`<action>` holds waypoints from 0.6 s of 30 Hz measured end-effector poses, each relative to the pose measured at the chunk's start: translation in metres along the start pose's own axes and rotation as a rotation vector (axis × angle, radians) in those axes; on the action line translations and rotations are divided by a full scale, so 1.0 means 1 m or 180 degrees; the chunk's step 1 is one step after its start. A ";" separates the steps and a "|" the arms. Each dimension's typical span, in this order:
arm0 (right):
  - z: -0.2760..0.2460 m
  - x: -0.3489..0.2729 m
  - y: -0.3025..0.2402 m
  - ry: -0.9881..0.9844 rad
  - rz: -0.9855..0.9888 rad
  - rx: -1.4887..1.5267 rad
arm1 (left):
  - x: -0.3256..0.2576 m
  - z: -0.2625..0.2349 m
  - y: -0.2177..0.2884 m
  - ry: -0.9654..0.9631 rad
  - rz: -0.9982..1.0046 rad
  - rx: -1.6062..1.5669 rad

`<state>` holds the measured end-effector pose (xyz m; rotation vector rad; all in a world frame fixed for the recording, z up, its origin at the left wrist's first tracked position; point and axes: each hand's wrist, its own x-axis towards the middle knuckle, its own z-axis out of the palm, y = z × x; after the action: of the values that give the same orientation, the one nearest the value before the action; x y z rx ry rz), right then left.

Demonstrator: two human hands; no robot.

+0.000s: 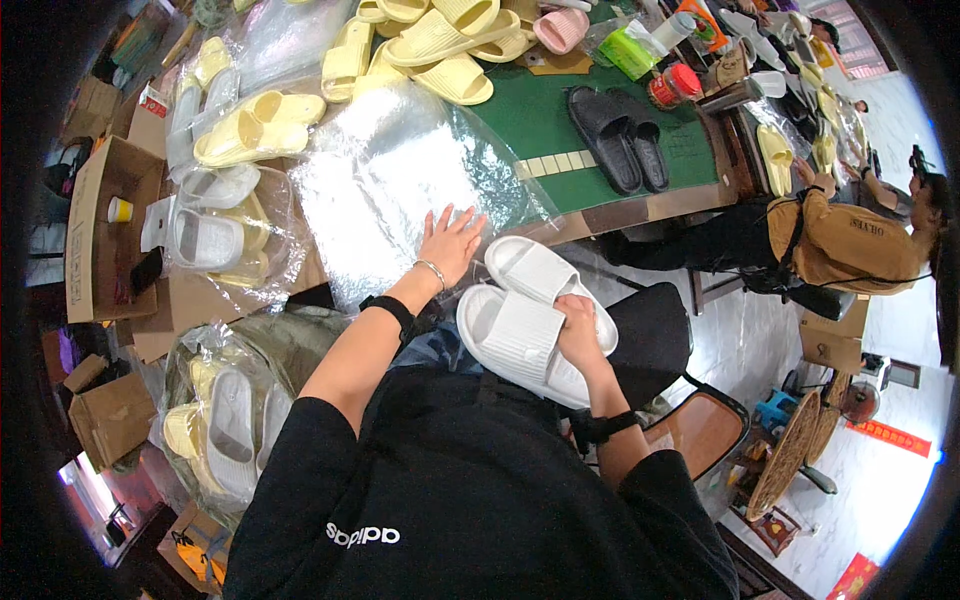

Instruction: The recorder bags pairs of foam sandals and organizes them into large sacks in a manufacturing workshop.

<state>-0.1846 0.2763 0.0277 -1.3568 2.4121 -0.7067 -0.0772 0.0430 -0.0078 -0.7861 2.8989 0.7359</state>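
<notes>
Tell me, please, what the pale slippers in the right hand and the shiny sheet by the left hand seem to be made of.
The pale slippers look like matt foam or soft plastic, judging by their thick, ribbed, glare-free look. The shiny sheet seems thin, glossy plastic film: it shows crinkled glare and a clear edge over the green surface.

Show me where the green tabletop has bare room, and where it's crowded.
The widest bare patch of green tabletop lies between the plastic sheets under the left hand and the black slippers. A smaller one is right of those slippers, below the red-lidded jar. It is crowded with yellow slippers beyond the sheets, and bagged slippers to their left.
</notes>
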 end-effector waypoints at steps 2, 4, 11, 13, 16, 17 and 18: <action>-0.002 0.007 -0.004 0.0037 0.0636 0.0324 | -0.002 -0.007 0.006 -0.0235 0.0251 0.0252; -0.002 0.015 -0.005 0.0127 0.0676 0.0092 | -0.004 -0.008 0.007 -0.0124 0.0395 0.0408; -0.015 0.041 -0.015 0.0454 0.0115 -0.0128 | -0.001 -0.018 0.017 -0.0126 0.0597 -0.0043; -0.015 0.048 -0.014 0.0378 0.0164 -0.0237 | -0.001 -0.022 0.016 -0.0130 0.0624 -0.0006; -0.014 0.055 -0.008 0.0318 -0.0056 -0.0092 | -0.002 -0.028 0.023 -0.0081 0.0724 0.0126; -0.009 0.056 -0.004 0.0539 0.0150 -0.0039 | -0.002 -0.030 0.025 -0.0018 0.0780 0.0047; -0.008 0.060 -0.007 0.0749 0.0340 0.0027 | -0.004 -0.035 0.027 0.0049 0.0818 -0.0025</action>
<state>-0.2144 0.2236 0.0374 -1.1891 2.6357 -0.8911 -0.0848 0.0491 0.0357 -0.4246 3.0476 0.7633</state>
